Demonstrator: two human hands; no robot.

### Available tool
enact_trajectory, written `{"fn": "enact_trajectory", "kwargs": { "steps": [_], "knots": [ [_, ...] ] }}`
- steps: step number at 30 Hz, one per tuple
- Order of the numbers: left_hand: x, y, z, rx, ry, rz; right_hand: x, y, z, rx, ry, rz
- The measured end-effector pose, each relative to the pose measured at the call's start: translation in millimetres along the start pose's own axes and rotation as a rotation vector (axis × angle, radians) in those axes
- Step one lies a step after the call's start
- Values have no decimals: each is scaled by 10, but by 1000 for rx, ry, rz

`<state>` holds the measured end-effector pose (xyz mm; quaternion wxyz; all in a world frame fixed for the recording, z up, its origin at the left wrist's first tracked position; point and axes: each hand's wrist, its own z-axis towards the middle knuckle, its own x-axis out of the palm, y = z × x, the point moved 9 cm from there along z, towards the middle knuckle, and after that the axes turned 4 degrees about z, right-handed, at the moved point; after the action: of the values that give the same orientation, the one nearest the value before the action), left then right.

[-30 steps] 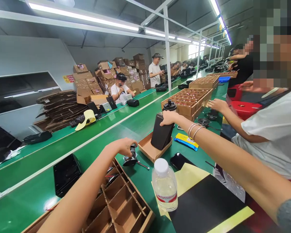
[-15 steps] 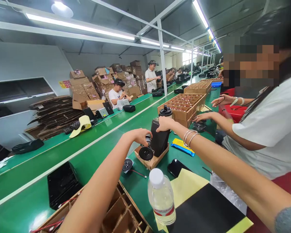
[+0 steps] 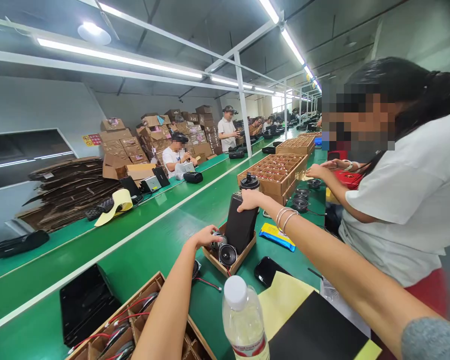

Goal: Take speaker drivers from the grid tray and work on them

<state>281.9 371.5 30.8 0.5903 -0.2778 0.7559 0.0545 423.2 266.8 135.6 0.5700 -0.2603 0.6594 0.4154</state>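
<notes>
My left hand (image 3: 206, 236) reaches into a small cardboard tray (image 3: 213, 264), its fingers bent around a round metal part of a speaker. A black-coned speaker (image 3: 227, 255) faces me in the tray, just beside those fingertips. My right hand (image 3: 250, 200) grips the top of a tall black box (image 3: 240, 225), which leans in the same tray. Another speaker (image 3: 196, 269), partly hidden by my left forearm, lies on the green table with a red wire trailing from it.
In front stand a water bottle (image 3: 243, 320) and a divided carton (image 3: 153, 285) of speakers. A phone (image 3: 268, 271), a yellow-blue packet (image 3: 277, 236) and a black sheet (image 3: 315, 325) lie rightward. Behind the tray are a lidded cup (image 3: 249, 182) and divided cartons (image 3: 273, 172). A co-worker (image 3: 405, 190) works at right.
My left hand has lowered the speaker into the tray. My right hand stays on the black box. The co-worker's hands have come together, and the view has shifted slightly.
</notes>
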Motion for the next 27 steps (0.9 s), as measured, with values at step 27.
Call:
{"fn": "enact_trajectory", "kwargs": {
  "steps": [27],
  "knots": [
    [149, 566, -988, -245, -67, 397, 71, -230, 112, -50, -5, 222]
  ]
}}
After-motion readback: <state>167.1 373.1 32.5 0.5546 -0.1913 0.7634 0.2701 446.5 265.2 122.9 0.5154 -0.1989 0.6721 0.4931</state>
